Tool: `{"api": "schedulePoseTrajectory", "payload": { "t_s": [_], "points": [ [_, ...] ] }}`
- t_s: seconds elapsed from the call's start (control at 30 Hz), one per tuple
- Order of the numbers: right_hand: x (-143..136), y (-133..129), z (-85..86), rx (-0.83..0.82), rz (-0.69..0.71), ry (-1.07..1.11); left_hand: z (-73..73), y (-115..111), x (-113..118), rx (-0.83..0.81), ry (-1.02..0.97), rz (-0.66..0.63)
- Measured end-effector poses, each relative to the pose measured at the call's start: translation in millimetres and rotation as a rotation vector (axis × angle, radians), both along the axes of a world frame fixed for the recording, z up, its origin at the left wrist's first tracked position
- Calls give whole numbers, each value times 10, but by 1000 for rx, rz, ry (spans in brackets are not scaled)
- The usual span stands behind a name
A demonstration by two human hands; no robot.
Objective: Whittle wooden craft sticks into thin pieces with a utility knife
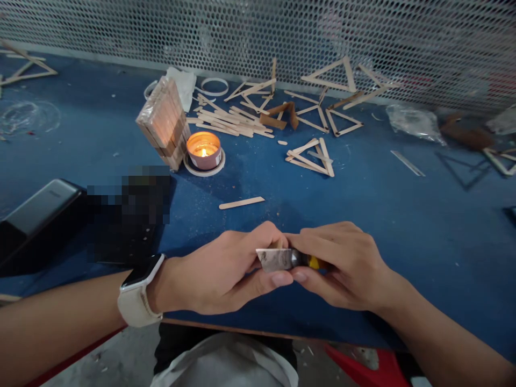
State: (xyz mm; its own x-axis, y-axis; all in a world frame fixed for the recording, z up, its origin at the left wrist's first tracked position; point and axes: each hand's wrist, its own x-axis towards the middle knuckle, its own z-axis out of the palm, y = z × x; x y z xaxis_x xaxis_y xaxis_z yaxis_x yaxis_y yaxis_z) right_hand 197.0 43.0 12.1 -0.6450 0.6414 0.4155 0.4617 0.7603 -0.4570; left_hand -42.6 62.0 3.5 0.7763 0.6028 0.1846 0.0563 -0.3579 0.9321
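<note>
Near the table's front edge, my right hand [346,263] is closed on a cutter [278,259] with a short, wide metal blade and a dark and yellow handle. The blade points left, across the fingers of my left hand [242,269]. That hand is closed, its thumb below the blade, on a wooden stick [277,244] that shows only as a small piece behind the blade. Both thumb tips nearly meet. A loose wooden stick [242,202] with one slanted end lies on the blue table [387,226] beyond my hands.
A lit candle in a tin [204,150] stands beside a wrapped bundle of sticks [163,123]. Loose sticks [229,121] and stick triangles [310,157] lie farther back, before a perforated metal screen [258,37]. Dark devices [44,209] are at left.
</note>
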Motion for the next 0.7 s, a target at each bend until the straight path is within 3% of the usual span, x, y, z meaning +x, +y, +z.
{"api": "schedulePoseTrajectory", "payload": {
  "t_s": [0.7],
  "points": [
    [-15,-15,-5,38,-10,11,-16,35,9,90,-72,-6]
  ]
}}
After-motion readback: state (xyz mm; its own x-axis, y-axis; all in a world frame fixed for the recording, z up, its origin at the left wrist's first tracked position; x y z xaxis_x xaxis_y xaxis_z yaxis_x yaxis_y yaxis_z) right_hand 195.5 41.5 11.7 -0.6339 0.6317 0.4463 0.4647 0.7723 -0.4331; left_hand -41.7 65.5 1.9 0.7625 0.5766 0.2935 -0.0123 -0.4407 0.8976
